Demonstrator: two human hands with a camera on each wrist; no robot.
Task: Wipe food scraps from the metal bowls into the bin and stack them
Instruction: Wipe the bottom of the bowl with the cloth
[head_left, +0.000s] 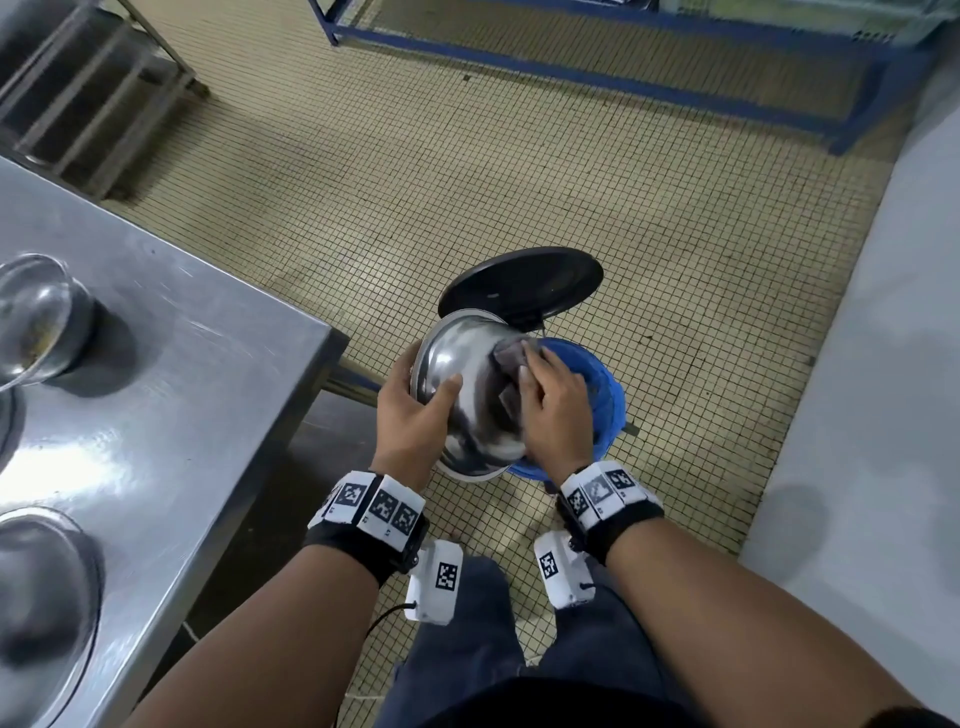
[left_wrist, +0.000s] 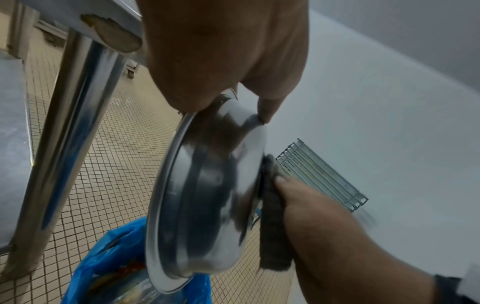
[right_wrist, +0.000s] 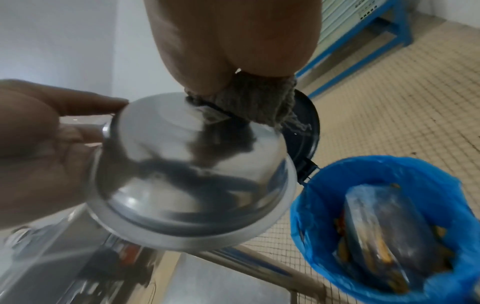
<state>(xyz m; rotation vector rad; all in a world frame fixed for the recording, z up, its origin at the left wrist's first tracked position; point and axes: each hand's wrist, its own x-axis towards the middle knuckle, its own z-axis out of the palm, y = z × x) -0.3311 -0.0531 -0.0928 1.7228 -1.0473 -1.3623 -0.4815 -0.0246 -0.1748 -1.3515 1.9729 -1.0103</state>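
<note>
My left hand grips a shiny metal bowl by its rim, thumb on the outer wall, and holds it tilted on edge above the blue-lined bin. My right hand holds a bunched grey cloth against the bowl's outer base. The left wrist view shows the bowl side-on, the cloth at its base and the blue liner below. In the right wrist view the cloth sits on top of the domed bowl. Beside it the bin holds scraps.
The bin's black lid stands open behind the bowl. On the steel table to the left sit a bowl with scraps and another bowl nearer me. A blue metal frame stands across the tiled floor.
</note>
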